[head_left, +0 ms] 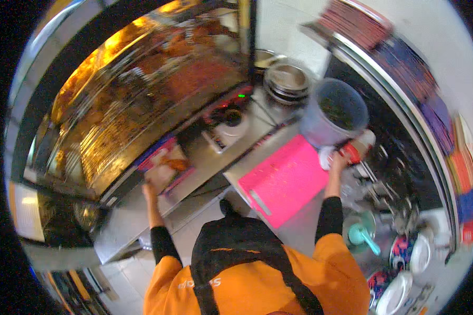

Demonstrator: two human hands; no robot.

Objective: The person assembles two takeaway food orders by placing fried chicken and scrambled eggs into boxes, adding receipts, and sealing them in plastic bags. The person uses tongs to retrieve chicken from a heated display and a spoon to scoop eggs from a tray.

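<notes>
Tray (162, 173), or perhaps a flat sheet (the blur hides which), lies on the left side of the scene, on the steel counter (126, 223) just in front of the lit food cabinet (113, 197). It has pinkish edges, a pale near part and a brownish patch toward the right. The left hand (151, 189) meets its near left edge; whether the fingers pinch it or merely rest there, I cannot tell. It looks light and thin, likely to bend if lifted by one corner, so a flat grip at opposite edges should suit it best.

Over on the right, the right hand (339, 158) appears closed on a red-and-white container (353, 153), just beside the near side of the tall clear bucket (312, 123). The container looks smooth and fairly light, probably slippery with greasy fingers; the middle of its body seems the surest hold. Between the hands, nearer the right one, lies the bright pink board (286, 181), which looks stiff and flat, easiest to take by its edges. A turquoise scoop (363, 237) sits near right.
</notes>
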